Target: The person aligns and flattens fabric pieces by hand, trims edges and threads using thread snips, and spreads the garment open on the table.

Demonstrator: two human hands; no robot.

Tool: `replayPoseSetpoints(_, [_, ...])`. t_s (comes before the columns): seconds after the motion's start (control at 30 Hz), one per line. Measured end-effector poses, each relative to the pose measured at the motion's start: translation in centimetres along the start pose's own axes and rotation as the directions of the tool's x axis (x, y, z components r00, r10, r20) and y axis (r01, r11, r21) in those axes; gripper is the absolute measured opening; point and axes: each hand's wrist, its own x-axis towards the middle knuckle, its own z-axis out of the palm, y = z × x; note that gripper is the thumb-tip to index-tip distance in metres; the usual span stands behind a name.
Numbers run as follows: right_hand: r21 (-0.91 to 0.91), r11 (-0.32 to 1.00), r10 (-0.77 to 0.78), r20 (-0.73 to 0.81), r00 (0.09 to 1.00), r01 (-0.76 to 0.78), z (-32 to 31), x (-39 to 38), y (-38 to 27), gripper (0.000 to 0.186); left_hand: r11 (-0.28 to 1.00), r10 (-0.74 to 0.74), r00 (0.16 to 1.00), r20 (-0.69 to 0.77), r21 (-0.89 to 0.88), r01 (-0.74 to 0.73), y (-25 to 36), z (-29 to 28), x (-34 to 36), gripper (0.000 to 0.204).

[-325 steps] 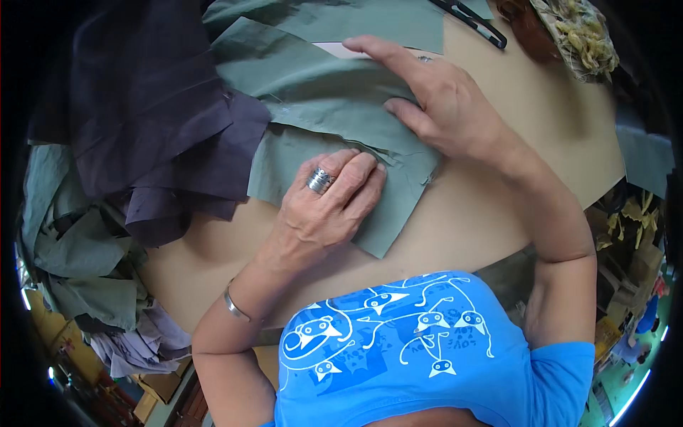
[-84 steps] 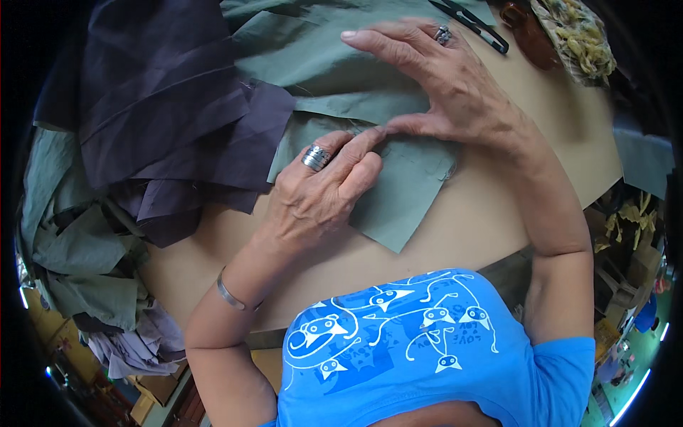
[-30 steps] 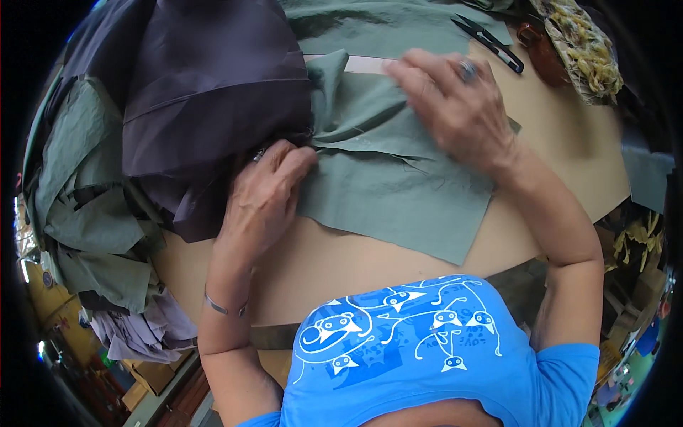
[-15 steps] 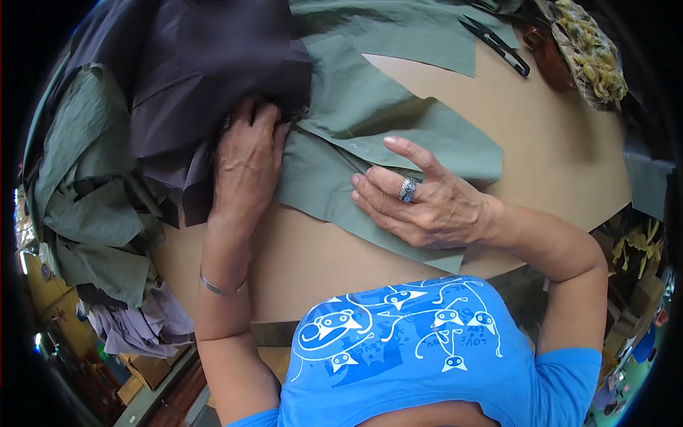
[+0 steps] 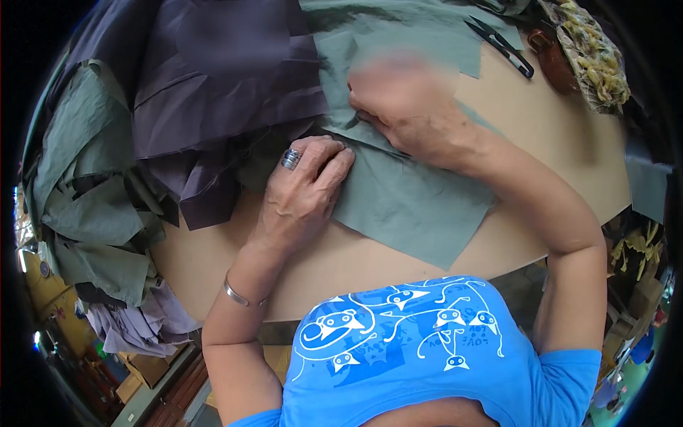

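A flat green cloth piece point(image 5: 420, 206) lies across the table in front of me, its near corner hanging close to the table's front edge. My left hand point(image 5: 302, 192), with a ring on one finger, is closed at the cloth's left edge, its fingertips bent down onto it. Farther up and to the right, my right hand point(image 5: 409, 107) is closed too, thumb and fingers gripping a fold of the same cloth; its upper part is blurred. Dark purple-grey cloth point(image 5: 220, 114) lies left of both hands, beside the left fingertips.
Black thread snips point(image 5: 500, 46) lie at the far right, near a brown rounded object point(image 5: 553, 64) and a pincushion-like pad with yellow tufts point(image 5: 587, 53). Crumpled green cloth point(image 5: 92, 185) hangs over the table's left side, above pale lilac cloth point(image 5: 142, 320). The tan table point(image 5: 284, 285) curves toward me.
My left hand has moved right, from the dark cloth to the green cloth's edge. My right hand has gone up and away from me and closed on the green cloth.
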Motion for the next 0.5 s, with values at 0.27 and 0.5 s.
replayPoseSetpoints(0.27, [0.014,1.000,0.005,-0.037,0.999,-0.005,0.0,-0.3,1.0,0.010,0.990,-0.138,0.990,-0.013,-0.044,0.138,0.2,0.1,-0.5,0.038])
replayPoseSetpoints(0.5, [0.024,0.982,0.188,-0.021,0.982,-0.188,1.1,2.2,0.1,0.020,0.979,-0.203,0.976,-0.076,-0.001,0.204,0.7,0.3,-0.8,0.029])
